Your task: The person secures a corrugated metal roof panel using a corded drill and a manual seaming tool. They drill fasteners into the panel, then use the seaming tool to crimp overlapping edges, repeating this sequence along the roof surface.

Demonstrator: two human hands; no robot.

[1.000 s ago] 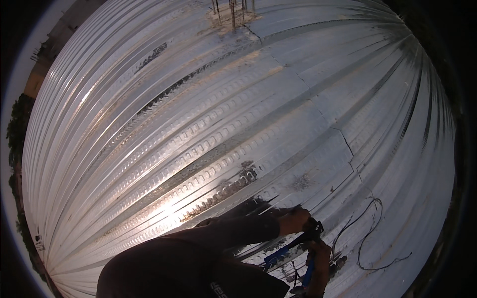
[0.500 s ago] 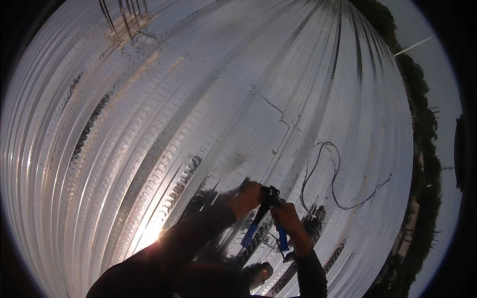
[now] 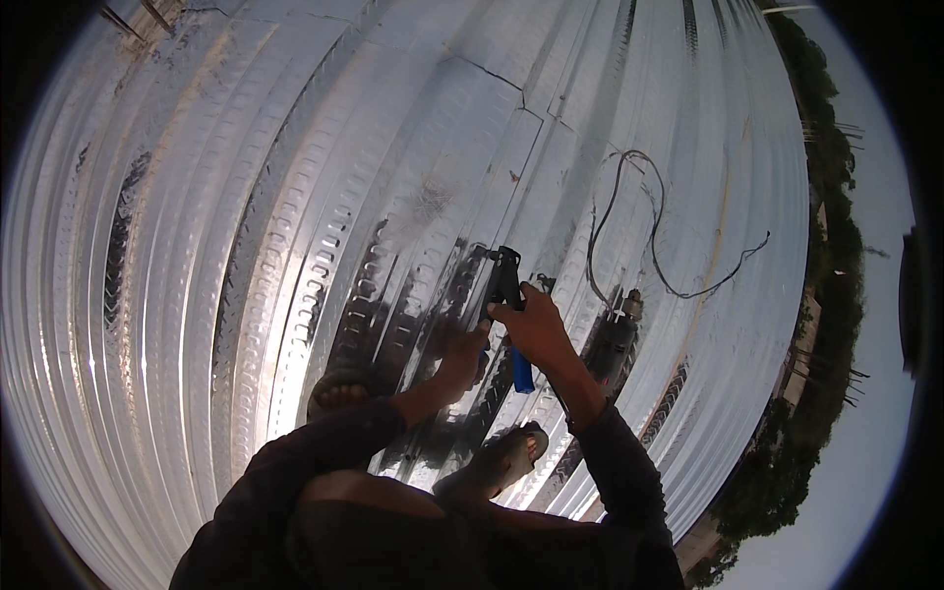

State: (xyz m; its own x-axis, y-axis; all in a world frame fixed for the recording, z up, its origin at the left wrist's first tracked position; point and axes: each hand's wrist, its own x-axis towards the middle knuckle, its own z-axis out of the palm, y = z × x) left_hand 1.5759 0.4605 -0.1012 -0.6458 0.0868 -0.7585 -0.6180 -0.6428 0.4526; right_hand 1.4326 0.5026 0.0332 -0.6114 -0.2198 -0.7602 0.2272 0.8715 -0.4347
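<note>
A hand riveter with a black head and blue-sleeved handles (image 3: 507, 278) is held between my two hands over the shiny metal decking (image 3: 413, 147). Low on the tool, my left hand (image 3: 460, 362) is closed around one handle, whose blue end is mostly hidden. My right hand (image 3: 534, 332) grips higher, its thumb and fingers closed around the black upper part. The other blue handle sticks out below that palm. Whether a rivet sits in the nose is too small to tell.
To the right of my right hand lies a dark power drill (image 3: 614, 342), its black cable (image 3: 657, 221) looping away over the ribs. My sandalled foot (image 3: 503, 458) and my other foot (image 3: 339, 388) stand on the decking. Steel bars (image 3: 126, 22) rise at far left. Trees (image 3: 831, 177) line the right edge.
Both hands and the riveter have shifted, with the right hand now higher on the tool and the left lower. My view has tilted, bringing the drill and feet further into sight.
</note>
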